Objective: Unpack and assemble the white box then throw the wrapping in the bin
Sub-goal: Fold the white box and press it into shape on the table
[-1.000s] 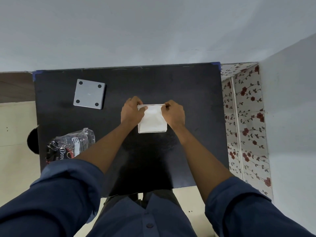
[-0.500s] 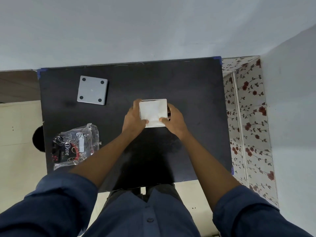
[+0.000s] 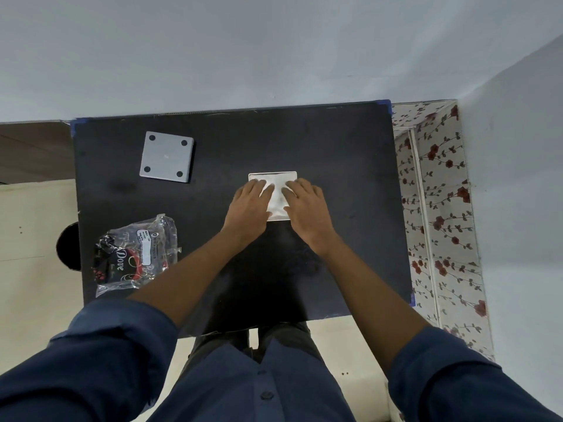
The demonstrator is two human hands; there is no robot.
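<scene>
A flat white box (image 3: 273, 178) lies on the black table (image 3: 338, 147), a little right of its middle. My left hand (image 3: 247, 210) rests palm down on the box's left half, with its fingers stretched over the top. On the right half my right hand (image 3: 308, 208) lies the same way. Neither hand curls around an edge, and between them only the far strip and a middle band of the box show. A crumpled clear plastic wrapping (image 3: 137, 254) with a dark "Dove" print sits near the table's left front.
A grey square plate (image 3: 167, 159) with a black dot near each corner lies at the table's back left. A round black object (image 3: 68, 251) pokes out by the table's left edge, low down. A flower-patterned surface (image 3: 435, 208) borders the table's right side.
Both hands gripped the white box by its side edges before. They have since slid onto its top and now lie flat there. The box has shifted slightly away from me.
</scene>
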